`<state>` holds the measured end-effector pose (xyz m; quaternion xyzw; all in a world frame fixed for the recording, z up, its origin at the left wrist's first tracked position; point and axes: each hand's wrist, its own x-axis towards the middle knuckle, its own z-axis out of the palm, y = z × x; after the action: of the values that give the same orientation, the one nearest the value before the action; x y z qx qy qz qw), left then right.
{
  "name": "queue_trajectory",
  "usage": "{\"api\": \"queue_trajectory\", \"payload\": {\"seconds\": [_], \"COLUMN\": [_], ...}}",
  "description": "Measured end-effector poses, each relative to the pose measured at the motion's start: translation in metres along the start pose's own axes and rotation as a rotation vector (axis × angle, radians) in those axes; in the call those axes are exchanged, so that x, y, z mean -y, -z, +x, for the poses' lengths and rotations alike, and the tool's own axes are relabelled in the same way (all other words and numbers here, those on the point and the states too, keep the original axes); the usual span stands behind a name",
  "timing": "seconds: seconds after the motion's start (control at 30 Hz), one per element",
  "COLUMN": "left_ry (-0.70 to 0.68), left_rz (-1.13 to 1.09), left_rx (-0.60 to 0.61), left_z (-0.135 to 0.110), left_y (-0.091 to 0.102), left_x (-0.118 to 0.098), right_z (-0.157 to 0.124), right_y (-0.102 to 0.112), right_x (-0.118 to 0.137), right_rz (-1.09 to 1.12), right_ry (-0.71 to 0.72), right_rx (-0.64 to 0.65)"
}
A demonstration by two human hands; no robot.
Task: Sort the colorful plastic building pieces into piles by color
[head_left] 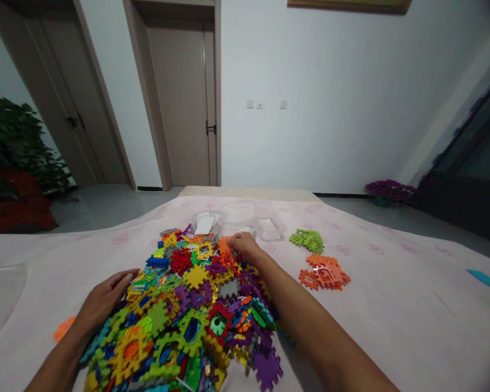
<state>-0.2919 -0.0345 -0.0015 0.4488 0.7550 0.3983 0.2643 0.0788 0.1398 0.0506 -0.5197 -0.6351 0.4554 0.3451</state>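
Note:
A big heap of colourful interlocking plastic tiles (188, 305) lies on the pink cloth before me. My left hand (102, 302) rests flat on the heap's left edge, fingers stretched out. My right hand (247, 246) reaches to the heap's far side, fingers curled on an orange tile (225, 244). To the right lie a small pile of orange tiles (324, 272) and, further back, a pile of green tiles (308, 239).
Clear plastic containers (245, 218) stand beyond the heap. One orange tile (63, 328) lies alone at the left. The cloth-covered surface (392, 316) spreads wide to the right. Doors, a plant and a flower pot are in the room behind.

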Motion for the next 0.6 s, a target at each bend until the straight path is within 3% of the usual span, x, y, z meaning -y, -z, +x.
{"api": "queue_trajectory", "payload": {"seconds": [0.37, 0.5, 0.6], "left_ry": [0.020, 0.043, 0.047], "left_rz": [-0.053, -0.093, -0.076], "left_rx": [0.030, 0.011, -0.018], "left_z": [0.006, 0.006, 0.004], "left_y": [0.001, 0.001, 0.000], "left_x": [0.011, 0.011, 0.007], "right_z": [-0.024, -0.038, -0.050], "right_y": [0.023, 0.049, 0.081], "right_x": [-0.014, -0.022, -0.031], "right_rz": [0.346, 0.365, 0.336], "right_ry": [-0.023, -0.015, 0.008], "right_rx": [-0.061, -0.171, -0.293]}}
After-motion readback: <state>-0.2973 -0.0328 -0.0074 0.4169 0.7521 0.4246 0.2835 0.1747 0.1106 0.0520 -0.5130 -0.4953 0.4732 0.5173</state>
